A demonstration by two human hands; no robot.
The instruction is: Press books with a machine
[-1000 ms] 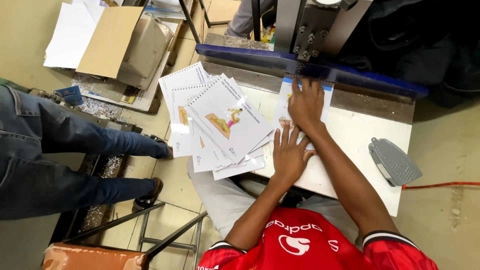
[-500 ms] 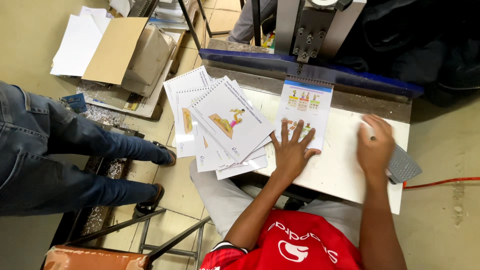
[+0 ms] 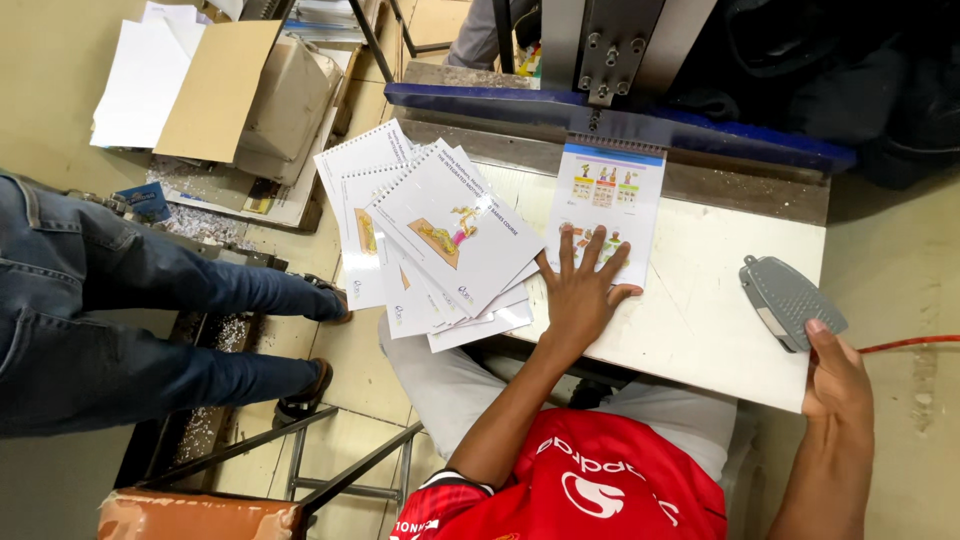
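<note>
Denim-clad legs of another person stand far left of the white table, feet on the tiled floor. Behind them, still left of the table, a tray on the floor holds a brown wrapped bundle under a cardboard sheet, with white paper beside it. On the table's left corner a fanned stack of spiral-bound booklets overhangs the edge. The left hand lies flat, fingers spread, pressing a printed sheet whose top edge sits under the blue-barred machine at the table's back. At the table's right edge a grey pedal-shaped device lies (partly over the rim); the right hand touches it with its fingertips, loosely curled.
</note>
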